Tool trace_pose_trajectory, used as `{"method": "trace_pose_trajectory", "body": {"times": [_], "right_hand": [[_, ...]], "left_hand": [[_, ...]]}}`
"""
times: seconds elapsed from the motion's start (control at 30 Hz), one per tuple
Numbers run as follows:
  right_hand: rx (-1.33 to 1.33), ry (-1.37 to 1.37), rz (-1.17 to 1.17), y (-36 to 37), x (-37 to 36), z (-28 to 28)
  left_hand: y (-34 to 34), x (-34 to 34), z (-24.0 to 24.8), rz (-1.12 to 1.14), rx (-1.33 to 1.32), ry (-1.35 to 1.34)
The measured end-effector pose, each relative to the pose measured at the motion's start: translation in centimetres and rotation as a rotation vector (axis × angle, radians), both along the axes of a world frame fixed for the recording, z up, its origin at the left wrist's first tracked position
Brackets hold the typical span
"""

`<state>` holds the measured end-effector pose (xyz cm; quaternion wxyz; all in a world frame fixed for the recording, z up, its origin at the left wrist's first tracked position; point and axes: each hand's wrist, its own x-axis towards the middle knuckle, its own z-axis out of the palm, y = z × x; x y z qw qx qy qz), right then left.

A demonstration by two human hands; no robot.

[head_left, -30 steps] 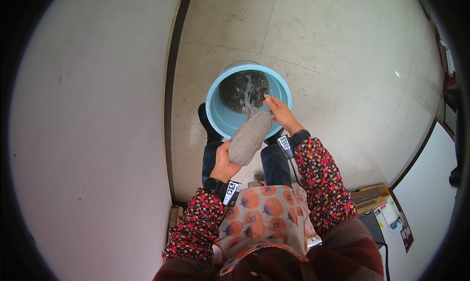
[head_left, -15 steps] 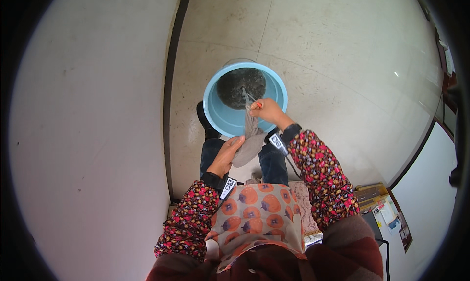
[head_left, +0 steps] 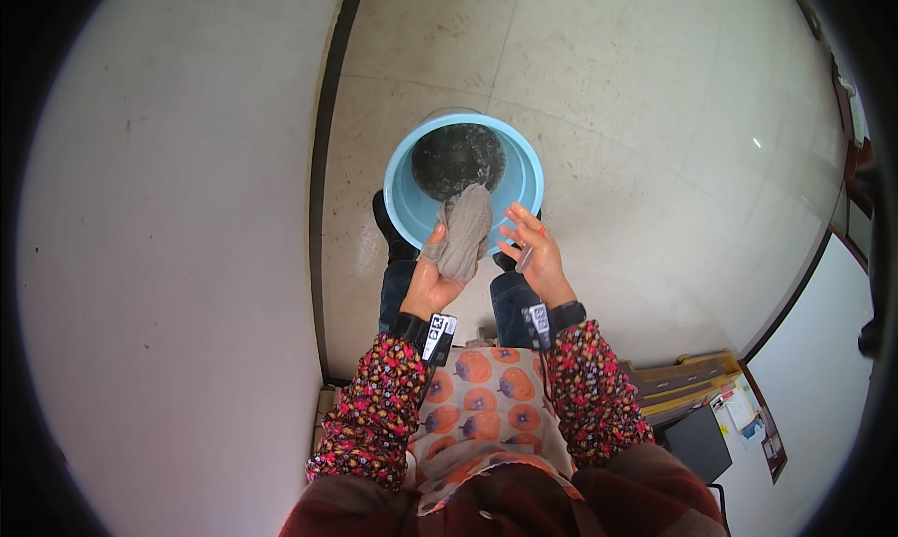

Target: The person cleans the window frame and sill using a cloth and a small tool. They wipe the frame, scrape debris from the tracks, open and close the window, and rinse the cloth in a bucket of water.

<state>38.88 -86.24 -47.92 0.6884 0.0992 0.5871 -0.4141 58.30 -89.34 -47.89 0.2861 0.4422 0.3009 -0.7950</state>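
Note:
My left hand [head_left: 433,284] is closed on a bunched, thin grey cloth [head_left: 465,230], its thumb resting along the cloth's left side. The cloth's upper end lies over the near rim of a light blue bucket [head_left: 400,200]. Dark material with pale flecks [head_left: 458,158] shows at the bucket's bottom; what it is I cannot make out. To the right of the cloth, apart from it, my right hand [head_left: 543,266] holds a slim tool [head_left: 527,256] with a clear handle, a red collar and a thin shaft. Its fingers are partly spread around the handle.
The bucket stands on a pale tiled floor [head_left: 636,191] between my shoes. A white wall [head_left: 187,256] with a dark baseboard [head_left: 318,181] runs along the left. At the lower right are a wooden rack [head_left: 683,383] and a dark box [head_left: 697,443]. A patterned apron [head_left: 482,397] covers my lap.
My right hand has drawn back from over the bucket, toward the right, with the slim tool. The cloth, earlier stretched between both hands, is now gathered in my left hand, which has risen toward the bucket.

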Motion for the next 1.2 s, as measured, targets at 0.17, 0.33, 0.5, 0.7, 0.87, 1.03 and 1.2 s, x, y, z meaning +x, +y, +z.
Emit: {"method": "trace_pose_trajectory", "body": {"times": [0.17, 0.33, 0.5, 0.7, 0.87, 1.03, 1.2], "right_hand": [[-0.229, -0.325, -0.145, -1.0, 1.1, -0.9], [-0.258, -0.506, -0.078, -3.1, 2.1, -0.5], [-0.149, -0.055, 0.343, -3.9, 1.9, -1.2], [-0.125, 0.617, 0.918, -4.7, 3.9, -5.5], [-0.139, 0.707, 1.007, -5.6, 4.5, -6.5], [-0.125, -0.118, 0.501, -5.3, 0.2, -2.1], [-0.266, -0.359, 0.352, -5.8, 0.6, 0.5]], "left_hand": [[0.6, -0.1, 2.6, 0.083, 0.159, 0.176], [0.9, -0.1, 2.8, -0.018, 0.111, 0.172], [0.4, 0.8, 2.4, -0.385, -0.227, -0.008], [-1.1, -1.3, -0.9, -1.212, -1.005, -0.576], [-0.8, -2.1, -2.5, -0.994, -0.922, -0.614], [-0.4, 2.0, -0.2, -0.429, -0.281, -0.008], [0.0, 1.4, 2.5, -0.18, -0.174, 0.391]]}}
